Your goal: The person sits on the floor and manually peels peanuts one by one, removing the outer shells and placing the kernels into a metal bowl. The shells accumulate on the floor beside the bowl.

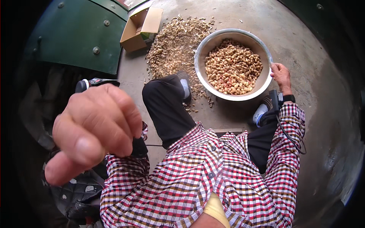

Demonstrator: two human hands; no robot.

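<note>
A round metal basin [201,62] holds a heap of peanuts in their shells [237,66], with some reddish kernels among them. My right hand [281,74] grips its right rim, the fingers closed over the edge. Close in front of me at the left, my left hand [95,121] is raised large in view. Its fingers are curled in and one digit points down to the left. The palm side is hidden, so whatever it may hold does not show. On the floor left of the basin lies a spread pile of peanut shells [167,49].
An open cardboard box [133,36] stands beyond the shell pile, against a green panel [83,34] with bolts. My bent legs [167,106] flank the space before the basin. A dark cable [291,136] hangs by my right forearm. A dark quilted item [76,193] lies at lower left.
</note>
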